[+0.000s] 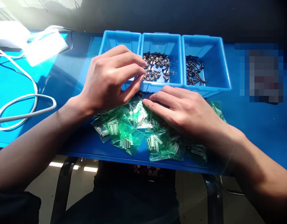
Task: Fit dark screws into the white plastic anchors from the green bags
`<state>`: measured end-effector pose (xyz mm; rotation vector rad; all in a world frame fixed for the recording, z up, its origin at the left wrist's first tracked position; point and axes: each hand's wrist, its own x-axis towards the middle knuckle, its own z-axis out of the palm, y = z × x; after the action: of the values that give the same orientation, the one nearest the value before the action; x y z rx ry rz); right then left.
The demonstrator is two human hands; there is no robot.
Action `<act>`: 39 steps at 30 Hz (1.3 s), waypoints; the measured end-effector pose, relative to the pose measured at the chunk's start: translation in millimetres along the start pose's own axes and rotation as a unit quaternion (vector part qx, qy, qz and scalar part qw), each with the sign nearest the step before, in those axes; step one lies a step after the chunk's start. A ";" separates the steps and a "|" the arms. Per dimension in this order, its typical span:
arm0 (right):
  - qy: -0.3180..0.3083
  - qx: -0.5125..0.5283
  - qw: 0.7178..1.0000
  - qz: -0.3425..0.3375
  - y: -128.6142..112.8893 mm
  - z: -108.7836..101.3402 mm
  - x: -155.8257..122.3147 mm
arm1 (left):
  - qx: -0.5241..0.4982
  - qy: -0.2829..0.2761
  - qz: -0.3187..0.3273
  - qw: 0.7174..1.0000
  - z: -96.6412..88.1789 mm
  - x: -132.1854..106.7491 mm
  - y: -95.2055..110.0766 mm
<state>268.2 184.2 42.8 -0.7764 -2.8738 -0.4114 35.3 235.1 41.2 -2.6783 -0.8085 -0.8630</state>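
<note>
My left hand (113,76) is over the front left edge of the middle blue bin (163,84). Its thumb and index fingertip come together in a pinch, and whatever may be between them is too small to make out. Inside that bin lie silver and black screws (157,62). My right hand (181,107) rests palm down on a pile of small green-tinted clear packets (127,137), its fingers stretched out toward the left and its thumb hidden. The packets hold screws and pale plastic wall plugs. One packet (141,113) lies just below the right index fingertip.
The right bin (206,88) contains long dark screws (193,71). The left bin (121,34) is partly covered by my left hand. A white cable (36,90) loops at the left near a bright white object (46,46). A blurred-out item (265,74) lies at the right. The blue table's front edge (134,161) is close to my lap.
</note>
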 end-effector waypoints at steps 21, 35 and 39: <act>0.248 0.199 0.931 0.178 -3.8 -17.5 -5.2 | 0.004 0.088 0.060 0.994 -6.9 5.9 17.5; 0.246 0.347 0.868 0.256 -12.5 -14.7 -5.3 | -0.008 0.078 0.042 0.996 -8.8 4.2 28.4; 0.256 0.334 0.868 0.263 -12.4 -16.7 -3.3 | -0.011 0.065 0.036 0.997 -9.8 4.0 29.7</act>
<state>265.6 167.4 55.3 -1.0433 -1.9719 0.3812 50.1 208.8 50.4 -2.6207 -0.6735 -1.0220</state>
